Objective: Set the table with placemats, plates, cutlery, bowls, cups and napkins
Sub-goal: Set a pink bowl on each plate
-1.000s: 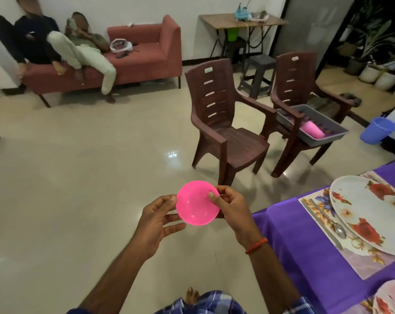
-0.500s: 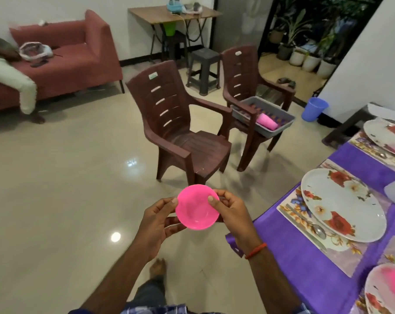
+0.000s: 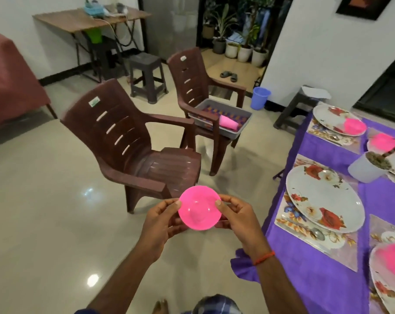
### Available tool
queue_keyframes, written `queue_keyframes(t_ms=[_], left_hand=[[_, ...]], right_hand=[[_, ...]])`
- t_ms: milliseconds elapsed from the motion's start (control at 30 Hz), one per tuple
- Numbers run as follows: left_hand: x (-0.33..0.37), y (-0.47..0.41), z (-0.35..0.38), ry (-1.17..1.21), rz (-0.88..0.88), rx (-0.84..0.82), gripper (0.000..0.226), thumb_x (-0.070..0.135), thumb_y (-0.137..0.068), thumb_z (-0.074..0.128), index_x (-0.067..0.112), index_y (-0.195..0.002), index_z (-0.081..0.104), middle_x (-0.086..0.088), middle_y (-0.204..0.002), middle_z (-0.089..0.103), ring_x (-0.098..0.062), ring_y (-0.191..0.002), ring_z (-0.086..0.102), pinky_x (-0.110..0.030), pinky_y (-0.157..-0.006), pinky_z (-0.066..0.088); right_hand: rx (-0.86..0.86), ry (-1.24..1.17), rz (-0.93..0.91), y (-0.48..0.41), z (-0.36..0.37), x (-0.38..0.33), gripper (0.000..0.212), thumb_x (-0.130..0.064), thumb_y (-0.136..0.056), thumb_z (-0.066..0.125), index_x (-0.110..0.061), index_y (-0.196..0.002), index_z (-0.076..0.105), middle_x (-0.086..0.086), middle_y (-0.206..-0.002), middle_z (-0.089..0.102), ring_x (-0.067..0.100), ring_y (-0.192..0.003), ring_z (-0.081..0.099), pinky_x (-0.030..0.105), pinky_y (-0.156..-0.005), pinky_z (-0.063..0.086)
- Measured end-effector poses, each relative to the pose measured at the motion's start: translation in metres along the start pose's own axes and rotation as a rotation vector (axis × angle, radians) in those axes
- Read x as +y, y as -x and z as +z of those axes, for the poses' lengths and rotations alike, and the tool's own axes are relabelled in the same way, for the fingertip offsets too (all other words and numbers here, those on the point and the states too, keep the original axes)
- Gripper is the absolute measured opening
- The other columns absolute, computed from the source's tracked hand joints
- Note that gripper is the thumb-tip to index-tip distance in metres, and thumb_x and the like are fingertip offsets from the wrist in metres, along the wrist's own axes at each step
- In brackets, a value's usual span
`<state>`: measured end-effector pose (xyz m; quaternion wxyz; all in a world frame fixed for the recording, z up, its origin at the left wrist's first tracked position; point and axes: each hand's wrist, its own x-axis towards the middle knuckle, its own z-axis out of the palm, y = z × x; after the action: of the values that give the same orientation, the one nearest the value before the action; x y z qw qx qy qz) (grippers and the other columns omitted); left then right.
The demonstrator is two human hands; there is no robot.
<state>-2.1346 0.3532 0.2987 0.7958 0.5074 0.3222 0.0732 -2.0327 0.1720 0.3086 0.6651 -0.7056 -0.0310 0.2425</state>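
Pink bowl is in the air over the floor, off the left edge of the tabletop and not above it. Both bare hands hold it: left grip is clamped on the bowl's left rim and right grip on its right rim. Each thumb is on the rim, with the fingers curled behind. The bowl is round, so it has no long axis. Its opening is tipped toward the wearer.

Key relation: the target lies to the right of both grips. The floral plate with nothing on it sits on its placemat at the tabletop's left edge, with a spoon just beside it. The plates toward the far edge and near edge each carry a pink bowl, so this bare plate is likely where the held bowl goes.

Right grip is nearer the tabletop and the left one is well apart from it. The placement probably calls for a rightward carry, levelling the bowl on the way.
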Motion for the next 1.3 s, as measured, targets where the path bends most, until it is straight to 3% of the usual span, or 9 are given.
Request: queue_keyframes(t_ms=[367, 733, 867, 1067, 1300], left_hand=[[0.008, -0.077, 0.061, -0.100, -0.094, -0.181, 0.014, 0.014, -0.097, 0.065, 0.006, -0.108, 0.069, -0.014, -0.093, 0.075, -0.025, -0.075, 0.072, -0.041, -0.072, 0.063], [0.034, -0.185, 0.172, -0.195, -0.110, -0.327, 0.019, 0.013, -0.098, 0.065, 0.002, -0.113, 0.067, -0.014, -0.100, 0.076, -0.034, -0.085, 0.074, -0.042, -0.074, 0.064], [0.034, -0.205, 0.200, -0.206, -0.135, -0.345, 0.013, 0.011, -0.098, 0.064, 0.003, -0.108, 0.067, -0.007, -0.088, 0.076, -0.028, -0.077, 0.074, -0.038, -0.068, 0.064], [0.032, -0.234, 0.231, -0.270, -0.160, -0.408, 0.016, 0.014, -0.096, 0.067, 0.006, -0.109, 0.069, -0.010, -0.098, 0.076, -0.032, -0.086, 0.075, -0.040, -0.072, 0.062], [0.030, -0.278, 0.280, -0.360, -0.233, -0.529, 0.016, 0.011, -0.093, 0.070, 0.008, -0.109, 0.069, -0.012, -0.099, 0.075, -0.029, -0.087, 0.073, -0.043, -0.072, 0.062]], right_hand=[[0.214, -0.032, 0.023, -0.046, -0.050, -0.003, 0.019, -0.016, -0.092, 0.071, -0.017, -0.112, 0.073, 0.003, -0.100, 0.077, 0.019, -0.090, 0.073, 0.034, -0.066, 0.061], [0.301, -0.053, 0.008, -0.135, -0.123, -0.027, 0.037, -0.012, -0.092, 0.071, -0.021, -0.128, 0.064, 0.006, -0.111, 0.074, 0.023, -0.097, 0.074, 0.049, -0.078, 0.063], [0.358, -0.113, 0.019, -0.150, -0.142, -0.031, 0.037, -0.012, -0.092, 0.070, -0.020, -0.128, 0.065, 0.006, -0.111, 0.074, 0.023, -0.094, 0.074, 0.047, -0.079, 0.063], [0.433, -0.157, 0.038, -0.169, -0.158, -0.024, 0.045, -0.012, -0.091, 0.073, -0.021, -0.134, 0.061, 0.003, -0.122, 0.070, 0.022, -0.107, 0.070, 0.046, -0.078, 0.063], [0.567, -0.215, 0.060, -0.185, -0.192, -0.026, 0.044, -0.001, -0.090, 0.069, -0.017, -0.131, 0.062, 0.009, -0.117, 0.071, 0.025, -0.102, 0.071, 0.045, -0.076, 0.063]])
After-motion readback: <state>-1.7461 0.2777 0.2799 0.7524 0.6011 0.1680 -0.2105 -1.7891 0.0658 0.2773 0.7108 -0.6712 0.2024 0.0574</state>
